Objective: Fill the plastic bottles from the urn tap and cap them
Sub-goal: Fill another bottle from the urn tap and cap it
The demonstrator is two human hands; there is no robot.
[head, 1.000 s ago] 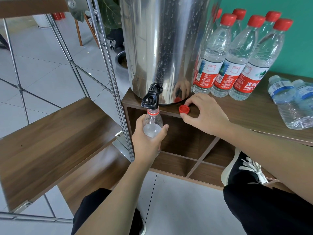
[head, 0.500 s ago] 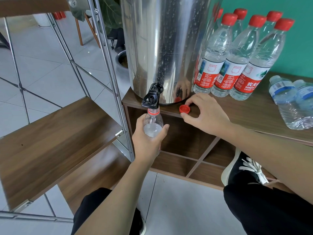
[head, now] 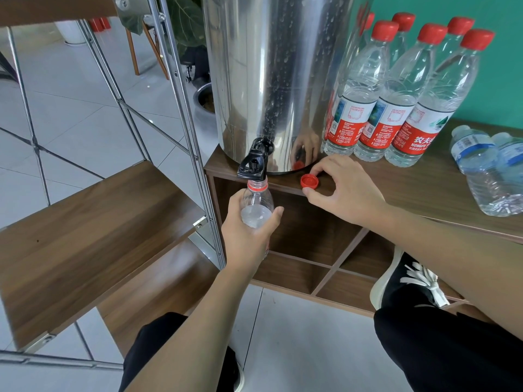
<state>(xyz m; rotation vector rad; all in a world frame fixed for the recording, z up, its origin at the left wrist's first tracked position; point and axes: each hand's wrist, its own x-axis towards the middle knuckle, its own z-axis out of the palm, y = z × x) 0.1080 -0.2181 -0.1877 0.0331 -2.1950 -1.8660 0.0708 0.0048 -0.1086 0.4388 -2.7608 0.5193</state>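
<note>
Filling step: left hand (head: 249,236) grips bottle (head: 256,205) under tap (head: 254,162).
Right hand (head: 345,190), fingers apart around cap (head: 310,181); next: pinch it, screw on.

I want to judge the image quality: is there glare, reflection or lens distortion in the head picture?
Head view: the steel urn mirrors the right hand and red cap; bright streaks of glare run down it; wide-angle bending bows the metal rack poles; focus is sharp throughout.
</note>
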